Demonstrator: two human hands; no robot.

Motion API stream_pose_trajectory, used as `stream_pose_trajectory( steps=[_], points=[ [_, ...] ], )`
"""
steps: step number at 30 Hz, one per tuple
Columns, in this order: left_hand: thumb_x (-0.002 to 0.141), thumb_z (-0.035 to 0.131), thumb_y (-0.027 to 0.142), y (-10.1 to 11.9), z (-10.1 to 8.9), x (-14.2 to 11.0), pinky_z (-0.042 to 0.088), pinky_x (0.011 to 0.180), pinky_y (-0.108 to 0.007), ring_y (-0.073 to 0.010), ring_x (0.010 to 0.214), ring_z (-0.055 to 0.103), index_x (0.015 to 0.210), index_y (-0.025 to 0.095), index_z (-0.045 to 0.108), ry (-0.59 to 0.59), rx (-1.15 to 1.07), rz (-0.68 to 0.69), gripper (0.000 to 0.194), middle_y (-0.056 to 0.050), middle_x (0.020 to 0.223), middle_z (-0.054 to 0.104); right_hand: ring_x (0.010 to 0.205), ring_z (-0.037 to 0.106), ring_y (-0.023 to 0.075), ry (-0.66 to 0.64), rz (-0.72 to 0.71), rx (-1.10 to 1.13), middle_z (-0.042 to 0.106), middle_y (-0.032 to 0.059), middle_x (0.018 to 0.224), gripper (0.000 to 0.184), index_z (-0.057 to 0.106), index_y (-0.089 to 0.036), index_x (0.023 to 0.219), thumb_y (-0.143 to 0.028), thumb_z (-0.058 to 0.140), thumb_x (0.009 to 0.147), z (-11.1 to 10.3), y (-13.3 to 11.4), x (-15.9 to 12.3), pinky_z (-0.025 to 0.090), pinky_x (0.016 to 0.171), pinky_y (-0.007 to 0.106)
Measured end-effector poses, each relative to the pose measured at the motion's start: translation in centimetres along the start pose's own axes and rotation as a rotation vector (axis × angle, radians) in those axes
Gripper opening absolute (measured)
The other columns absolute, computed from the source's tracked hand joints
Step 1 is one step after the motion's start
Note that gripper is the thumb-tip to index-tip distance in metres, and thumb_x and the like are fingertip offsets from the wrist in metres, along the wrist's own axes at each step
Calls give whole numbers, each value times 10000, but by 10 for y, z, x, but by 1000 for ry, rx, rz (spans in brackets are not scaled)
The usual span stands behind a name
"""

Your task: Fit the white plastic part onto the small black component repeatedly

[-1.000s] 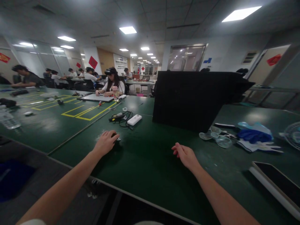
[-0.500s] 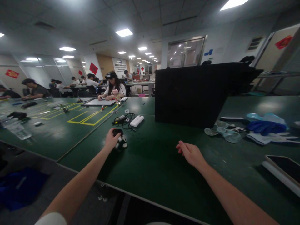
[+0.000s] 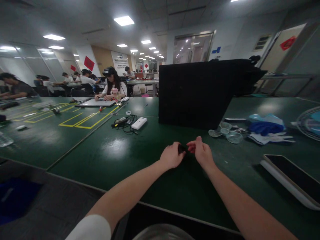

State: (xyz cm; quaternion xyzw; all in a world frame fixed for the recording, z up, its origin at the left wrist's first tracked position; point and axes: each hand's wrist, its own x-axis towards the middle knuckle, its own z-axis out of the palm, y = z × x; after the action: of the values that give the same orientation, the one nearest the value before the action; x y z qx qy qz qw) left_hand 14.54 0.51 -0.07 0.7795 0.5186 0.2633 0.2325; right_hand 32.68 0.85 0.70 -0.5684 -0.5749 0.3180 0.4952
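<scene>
The left hand [image 3: 172, 155] was closed around a small black object [image 3: 182, 148], its fingers curled over much of it, so the full shape could not be made out. The right hand [image 3: 202, 154] was partly open and seemed empty, thumb up and fingers loosely bent toward the object; whether they touched it was unclear. The object was between the two hands, above the near part of the green table [image 3: 150, 180].

On the far side of the hands, a large black panel [image 3: 192, 93] stood upright on the table. To its left lay a white device [image 3: 139, 123], just beside a tangle of black cables [image 3: 128, 127]. Right of the hands were clear plastic pieces [image 3: 234, 137], then a blue glove [image 3: 266, 127] on a white glove [image 3: 272, 137]. Nearer, at the right, a dark-screened phone [image 3: 292, 175] lay on a white slab [image 3: 281, 181]. At the far left, a person [image 3: 112, 85] sat behind a pale board [image 3: 96, 102], near a bottle [image 3: 116, 97].
</scene>
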Motion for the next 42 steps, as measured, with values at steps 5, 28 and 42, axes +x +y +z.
stream_pose_trajectory(
  steps=[5,28,42],
  points=[
    [929,562,484,34,23,-3,519,935,-464,-305,1089,639,1265,190,524,-44,-144,56,447,-146,1191,659,602,625,210,96,1,55,676,116,669,907,711,-177,750,-891,158,829,-4,-1,7,489,586,338],
    [825,683,327,-63,-78,-41,534,878,-350,-229,982,675,1293,265,589,-13,-19,54,482,-45,1147,698,909,650,243,-712,-494,-643,711,51,983,216,763,-302,1021,-324,666,829,10,-41,-38,473,834,382],
    [756,690,276,-49,-67,-46,549,820,-325,-200,852,694,1240,239,627,-104,-131,94,490,-31,1016,733,1118,577,289,-394,-642,-571,664,91,1187,232,749,-261,1083,-342,611,914,35,-52,-30,483,946,468]
  ],
)
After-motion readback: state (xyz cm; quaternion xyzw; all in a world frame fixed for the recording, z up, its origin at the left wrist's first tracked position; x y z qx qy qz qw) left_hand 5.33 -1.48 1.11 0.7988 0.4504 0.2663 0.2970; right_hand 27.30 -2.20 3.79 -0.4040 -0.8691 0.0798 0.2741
